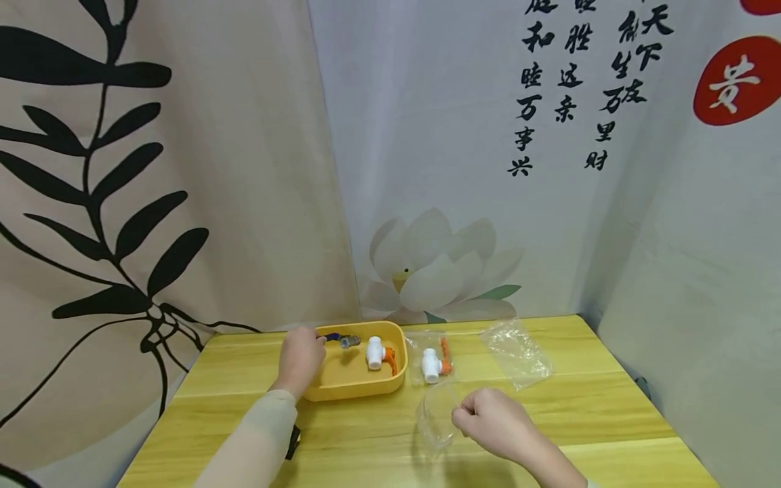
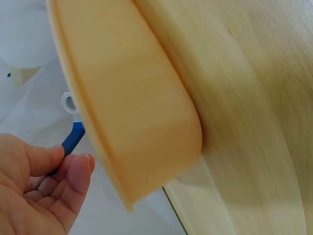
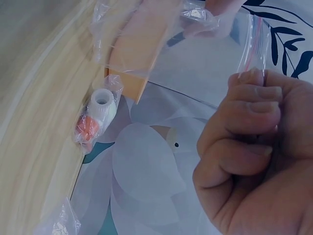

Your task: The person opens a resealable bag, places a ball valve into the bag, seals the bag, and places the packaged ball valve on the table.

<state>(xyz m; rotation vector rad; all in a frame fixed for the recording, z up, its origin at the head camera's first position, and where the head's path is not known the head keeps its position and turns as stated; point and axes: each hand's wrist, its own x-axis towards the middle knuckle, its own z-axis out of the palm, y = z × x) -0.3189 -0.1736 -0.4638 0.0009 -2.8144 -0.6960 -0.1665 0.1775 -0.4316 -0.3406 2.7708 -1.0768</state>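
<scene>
My left hand point(image 1: 300, 360) is over the left end of a yellow tray point(image 1: 356, 391). Its thumb and fingers pinch the blue lever handle point(image 2: 74, 137) of a small valve, whose metal body point(image 1: 350, 341) shows over the tray. A white valve with an orange handle point(image 1: 375, 354) lies in the tray's right side. Near the front of the table, my right hand point(image 1: 497, 421) grips a clear zip bag point(image 1: 436, 419) by its edge. In the right wrist view, the bag's red-striped seal point(image 3: 253, 46) runs into the curled fingers.
Right of the tray lies a second white valve with an orange handle point(image 1: 431, 367), inside a clear bag. Another clear bag point(image 1: 518, 354) lies flat at the back right. A black object point(image 1: 293, 442) is partly hidden by the left sleeve. A printed curtain point(image 1: 439, 169) hangs behind the table.
</scene>
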